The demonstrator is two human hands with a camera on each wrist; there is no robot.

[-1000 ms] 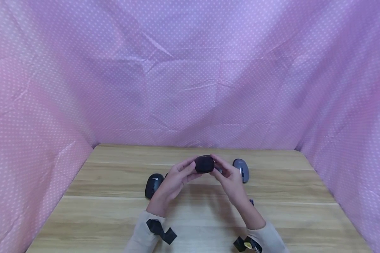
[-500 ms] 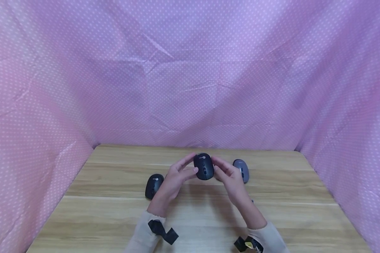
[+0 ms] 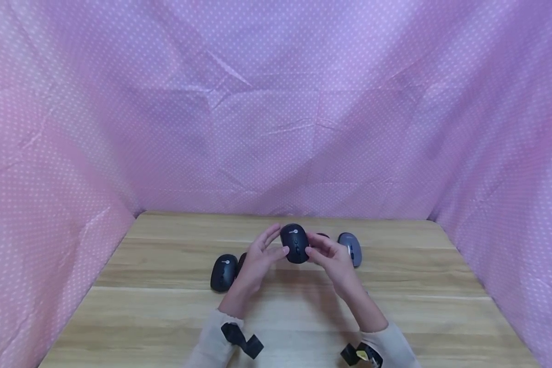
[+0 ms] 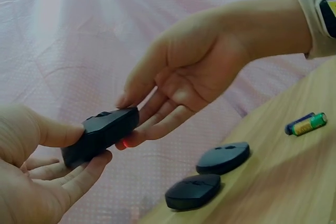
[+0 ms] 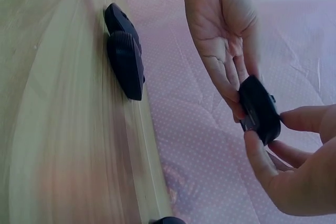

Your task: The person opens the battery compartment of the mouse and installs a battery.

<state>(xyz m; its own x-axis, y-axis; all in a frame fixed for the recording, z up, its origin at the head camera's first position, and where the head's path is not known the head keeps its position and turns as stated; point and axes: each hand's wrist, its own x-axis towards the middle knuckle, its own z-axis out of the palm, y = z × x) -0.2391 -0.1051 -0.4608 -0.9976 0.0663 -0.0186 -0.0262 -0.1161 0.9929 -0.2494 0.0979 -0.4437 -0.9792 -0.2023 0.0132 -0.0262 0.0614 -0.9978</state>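
A black computer mouse point(image 3: 295, 244) is held up above the table between both hands, its buttons and scroll wheel facing the head camera. My left hand point(image 3: 256, 261) pinches its left side with thumb and fingers. On its other side, my right hand point(image 3: 333, 259) grips with thumb above and fingers below. The left wrist view shows the same mouse point(image 4: 100, 135) from the side, with a red glow on a right fingertip underneath. In the right wrist view the mouse point(image 5: 261, 109) is tipped on edge, thumbs and fingers at both ends.
On the wooden table point(image 3: 165, 317), a black mouse point(image 3: 223, 273) lies left, beside another dark mouse point(image 3: 242, 260) partly behind my left hand. A grey mouse point(image 3: 351, 249) lies right, with a mostly hidden dark mouse point(image 3: 322, 235) nearby. Batteries point(image 4: 308, 124) lie near the right forearm. Pink dotted cloth point(image 3: 276, 128) surrounds the table.
The mouse has turned from showing its plain dark end to showing its logo and buttons. Both hands stay near the same place; the right thumb now lies on the mouse's lower right edge.
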